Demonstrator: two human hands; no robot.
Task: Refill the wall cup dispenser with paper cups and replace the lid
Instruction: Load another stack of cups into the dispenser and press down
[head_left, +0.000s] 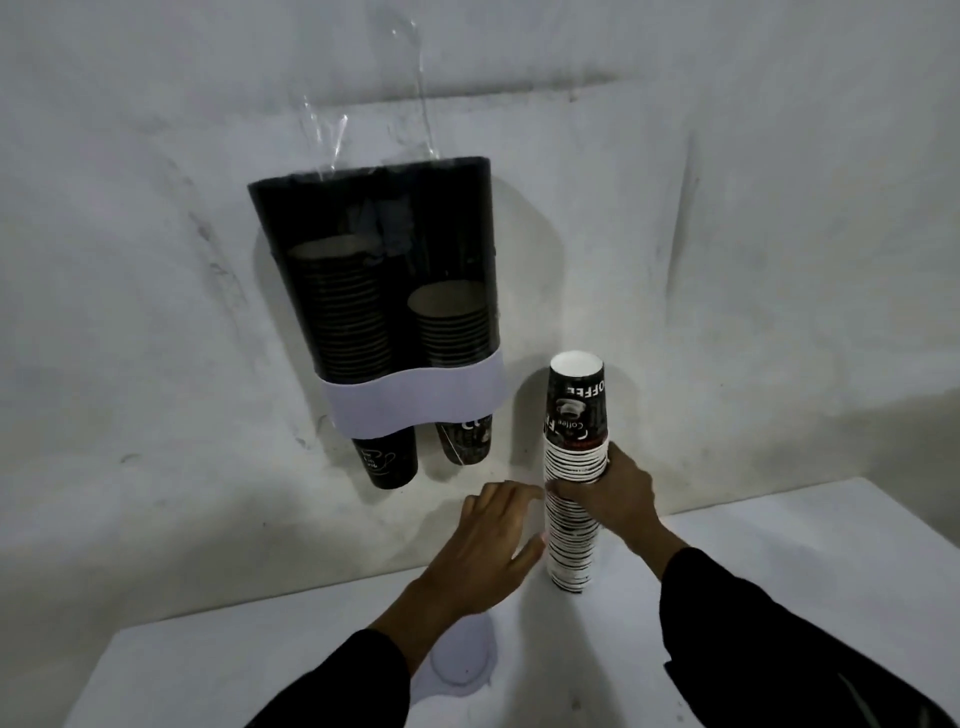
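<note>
A dark see-through wall cup dispenser (374, 270) with a white lower band (415, 402) hangs on the wall, its top uncovered. Two partial columns of cups sit inside, the left one higher; a cup pokes out under each column. On the table stands a tall upside-down stack of paper cups (574, 467) printed "Coffee". My right hand (618, 493) is wrapped around the stack's middle. My left hand (488, 540) is beside the stack's left, fingers spread, thumb close to the cups. A white oval lid (465, 657) lies on the table beneath my left forearm.
A white table (779, 545) runs below the dispenser against a scuffed white wall (727, 208). Strips of clear tape (322, 135) stick to the wall above the dispenser. The table's left corner edge is near the bottom left.
</note>
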